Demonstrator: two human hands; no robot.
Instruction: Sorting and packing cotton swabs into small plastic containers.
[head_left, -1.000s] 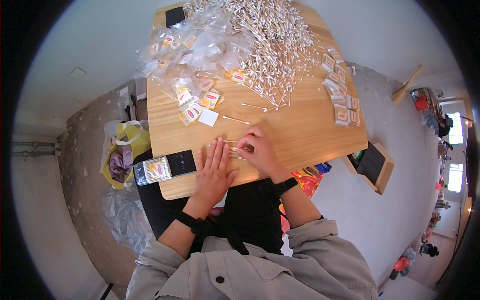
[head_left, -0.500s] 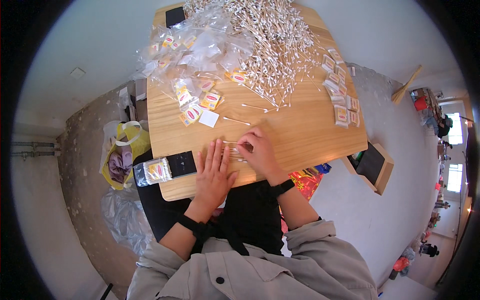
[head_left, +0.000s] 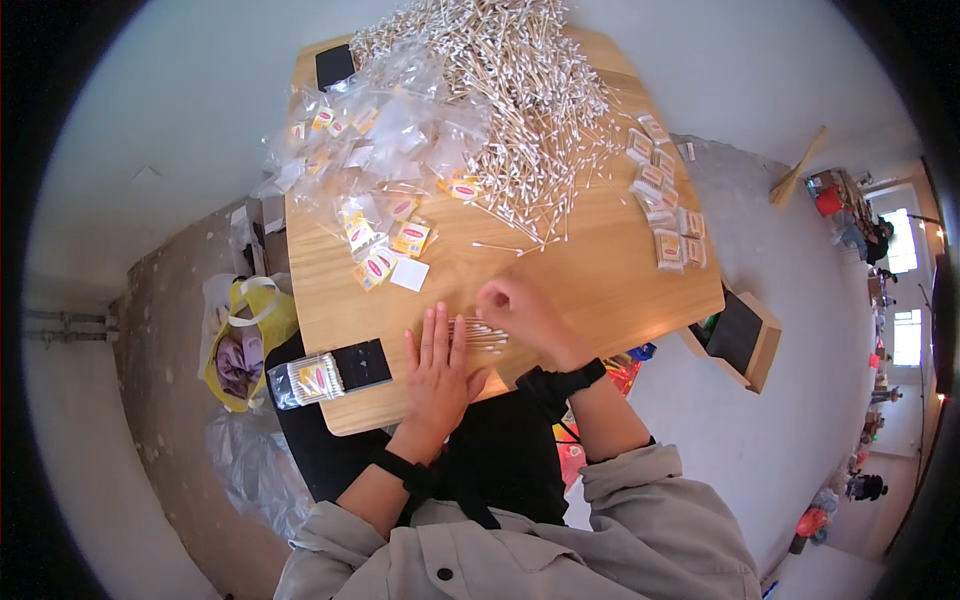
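My left hand (head_left: pixel 437 368) lies flat on the wooden table, fingers stretched and held close together. Beside its fingers and partly under them is a small row of cotton swabs (head_left: pixel 488 337), wooden sticks with white tips. Just above the row's right end is my right hand (head_left: pixel 530 318), slightly blurred. Its thumb and fingers curl into a pinch, and whatever they hold cannot be made out. To the left of my left hand, a clear packet of cotton swabs (head_left: pixel 314 379) with a yellow label rests partly on a black flat pad (head_left: pixel 362 364).
A big heap of loose cotton swabs (head_left: pixel 530 110) covers the table's far part. Clear plastic bags (head_left: pixel 410 125), yellow cards (head_left: pixel 411 238) and a white card (head_left: pixel 409 274) lie left of it. Filled packets (head_left: pixel 668 250) line the right edge. A yellow bag (head_left: pixel 270 315) stands left, an open carton (head_left: pixel 765 345) right.
The view has shifted, so the table sits lower in it. My right hand has moved slightly away from the row. A lone swab beyond my hands no longer shows. My left hand stays flat.
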